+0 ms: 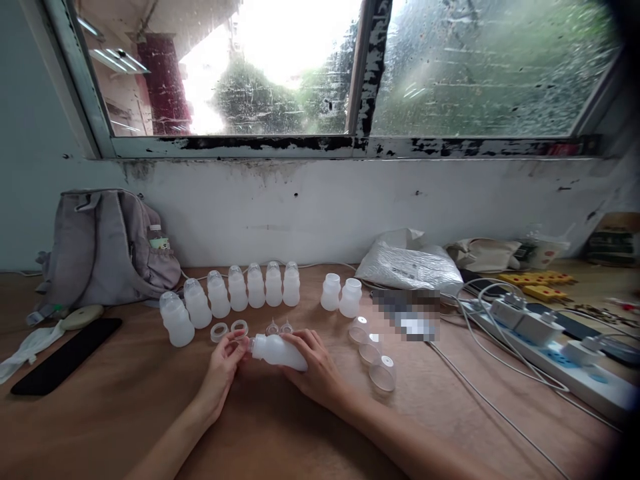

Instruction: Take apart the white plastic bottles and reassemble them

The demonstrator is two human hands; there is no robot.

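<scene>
Head view gives you first the big window (475, 73), its right corner lost in a dark blur; below it spreads the brown table (270, 443), whose near edge is cut off, as are your forearms; on the left leans a grey backpack (105, 247), and on the right lie a silver package (410, 263) and a white power strip (607, 387) with cables; a pixelated patch (407, 317) makes the object under it impossible to read.

Your right hand (317, 367) is wrapped around one held bottle (280, 353), milky white, tilted nearly flat above the table, its mouth toward the left; your palm covers part of its base; your left hand (225, 360) has its fingers drawn narrow at this mouth, but they hide it, so I cannot tell whether they pinch a small part.

Wood shows between your wrists, and a gap of wood separates the seven capped bottles (219, 295) at the left from the two uncapped bottles (351, 298); three clear caps (383, 373) stand right of your right hand; two rings (219, 332) lie just beyond your left fingers; two small teats (286, 327) are behind the held bottle, partly covered.
</scene>
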